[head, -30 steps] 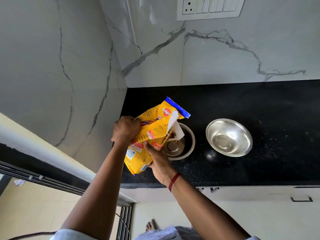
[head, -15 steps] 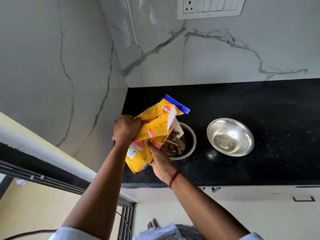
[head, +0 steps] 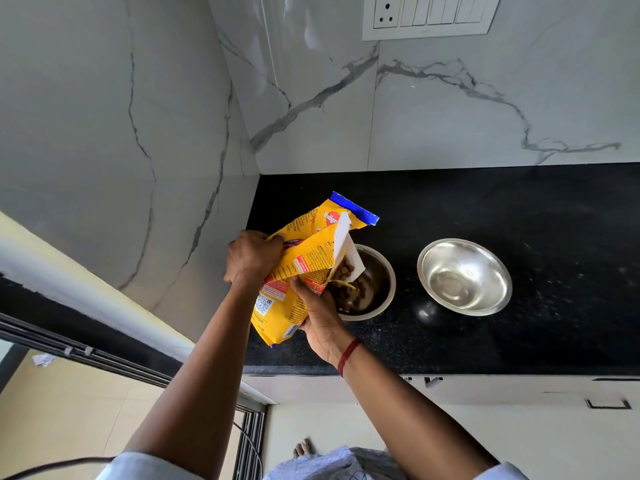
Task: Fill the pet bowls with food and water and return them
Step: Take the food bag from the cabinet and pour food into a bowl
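A yellow pet food bag (head: pixel 304 265) with a blue top edge is tilted over the left steel bowl (head: pixel 382 278), its torn mouth above the bowl. Brown kibble (head: pixel 349 292) lies in that bowl and at the bag's mouth. My left hand (head: pixel 251 256) grips the bag's upper left side. My right hand (head: pixel 320 315) holds the bag from below, fingers curled round its lower part. A second steel bowl (head: pixel 464 277) stands to the right with nothing in it.
Both bowls sit on a black stone counter (head: pixel 519 341) in a corner of white marble walls. A switch panel (head: pixel 429 15) is on the back wall. The counter's front edge runs below my right wrist; a foot (head: pixel 303 448) shows on the floor.
The bag has tipped further and kibble has poured into the left bowl, which held none a second ago. Both hands keep their hold on the bag.
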